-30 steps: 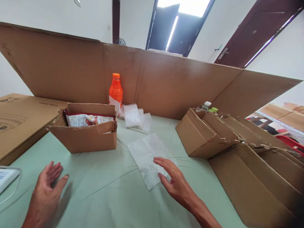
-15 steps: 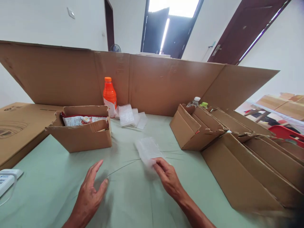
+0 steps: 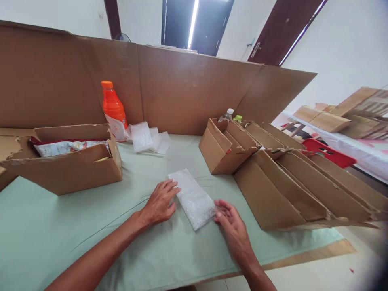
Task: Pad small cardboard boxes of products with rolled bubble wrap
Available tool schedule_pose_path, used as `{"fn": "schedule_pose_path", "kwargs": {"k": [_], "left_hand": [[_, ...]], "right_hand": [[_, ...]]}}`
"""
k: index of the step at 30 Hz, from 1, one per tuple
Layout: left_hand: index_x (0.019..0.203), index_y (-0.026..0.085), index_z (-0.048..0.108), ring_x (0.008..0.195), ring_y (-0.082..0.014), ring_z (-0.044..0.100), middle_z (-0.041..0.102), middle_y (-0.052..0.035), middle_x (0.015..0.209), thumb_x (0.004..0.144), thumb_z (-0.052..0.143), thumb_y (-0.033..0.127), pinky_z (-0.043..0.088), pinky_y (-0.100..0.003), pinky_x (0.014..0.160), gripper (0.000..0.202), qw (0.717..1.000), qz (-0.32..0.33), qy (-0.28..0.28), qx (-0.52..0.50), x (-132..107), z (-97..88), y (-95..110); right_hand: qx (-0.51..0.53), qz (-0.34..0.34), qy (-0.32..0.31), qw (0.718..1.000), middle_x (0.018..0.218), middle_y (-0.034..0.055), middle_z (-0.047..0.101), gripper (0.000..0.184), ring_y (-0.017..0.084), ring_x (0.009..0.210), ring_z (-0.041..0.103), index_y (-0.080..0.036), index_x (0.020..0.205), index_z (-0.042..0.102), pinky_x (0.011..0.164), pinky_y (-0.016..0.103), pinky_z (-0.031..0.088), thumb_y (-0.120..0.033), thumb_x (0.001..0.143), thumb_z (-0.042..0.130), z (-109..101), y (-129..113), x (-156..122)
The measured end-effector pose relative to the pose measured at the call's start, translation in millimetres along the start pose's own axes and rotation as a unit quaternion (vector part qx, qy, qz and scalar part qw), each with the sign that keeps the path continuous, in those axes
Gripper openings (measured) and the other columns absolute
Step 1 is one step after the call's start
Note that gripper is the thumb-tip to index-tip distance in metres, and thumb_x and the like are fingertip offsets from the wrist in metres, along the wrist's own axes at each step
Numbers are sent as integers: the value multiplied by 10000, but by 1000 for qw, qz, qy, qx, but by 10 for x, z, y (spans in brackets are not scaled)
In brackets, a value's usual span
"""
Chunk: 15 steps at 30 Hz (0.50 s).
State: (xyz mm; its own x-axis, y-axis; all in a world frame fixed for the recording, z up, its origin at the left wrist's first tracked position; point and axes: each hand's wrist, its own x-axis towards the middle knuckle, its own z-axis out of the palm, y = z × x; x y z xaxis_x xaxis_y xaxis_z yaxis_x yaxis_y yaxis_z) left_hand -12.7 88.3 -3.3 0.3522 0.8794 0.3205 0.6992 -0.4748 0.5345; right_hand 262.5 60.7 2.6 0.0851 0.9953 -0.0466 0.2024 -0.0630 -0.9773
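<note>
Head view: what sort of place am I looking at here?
Probably a makeshift indoor workspace: a cloth-covered table, a cardboard panel standing along its far side, and a dark reddish door with a handle beyond.

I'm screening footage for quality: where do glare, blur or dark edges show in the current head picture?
Head view: brightest at the strip of light between the dark doors; head view: faint haze over the cardboard panel; head view: right hand slightly blurred at the bubble wrap's edge; head view: lower right corner darkened.
</note>
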Motion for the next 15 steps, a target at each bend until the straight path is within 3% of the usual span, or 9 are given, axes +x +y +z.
{"fn": "schedule_pose_path", "kwargs": {"k": [2,3,6,9,12,15], "left_hand": [[1213,176,648,1348,-315,488,634,-128,1343,681,584,88,374,-513,1142,543,999,15,-36,-1,52,68,13],[1193,170,656,1336,-320,497,641,-135,1328,680,580,85,378,-520,1135,526,999,18,-48,-1,64,89,13],[1148,146,667,1322,-333,497,629,-160,1329,693,558,83,375,-534,1124,473,998,18,-64,2,96,113,-1],[1086,155,681,1258,-310,541,648,-145,1285,694,551,85,398,-501,1103,419,998,20,-67,-1,130,91,-24],[1057,161,684,1237,-300,557,668,-139,1249,691,549,93,401,-492,1104,396,998,14,-58,-1,50,-14,-28],[1204,153,627,1310,-298,510,643,-143,1312,657,553,93,376,-493,1136,555,999,0,-41,3,-253,-201,56]], "right_hand": [[-133,-108,20,985,1289,121,639,414,259,1073,638,-239,1268,566,864,400,535,-412,894,613,-138,5,-50],[-196,-171,-4,966,1312,115,631,402,264,1116,624,-252,1293,561,902,417,523,-358,907,596,-179,7,-68],[-349,-329,-128,868,1391,112,596,499,298,1241,561,-258,1354,549,999,477,465,-177,863,587,-159,19,-69],[-427,-390,-161,799,1345,137,629,415,334,1213,573,-206,1210,642,955,498,468,-77,823,570,28,9,-4],[-415,-417,-176,789,1133,112,723,264,288,1031,645,-191,1026,670,866,445,488,-42,859,530,260,-89,28],[-361,-425,-228,798,982,69,742,237,227,848,650,-203,1028,645,779,377,497,-61,903,504,452,-248,-20]]}}
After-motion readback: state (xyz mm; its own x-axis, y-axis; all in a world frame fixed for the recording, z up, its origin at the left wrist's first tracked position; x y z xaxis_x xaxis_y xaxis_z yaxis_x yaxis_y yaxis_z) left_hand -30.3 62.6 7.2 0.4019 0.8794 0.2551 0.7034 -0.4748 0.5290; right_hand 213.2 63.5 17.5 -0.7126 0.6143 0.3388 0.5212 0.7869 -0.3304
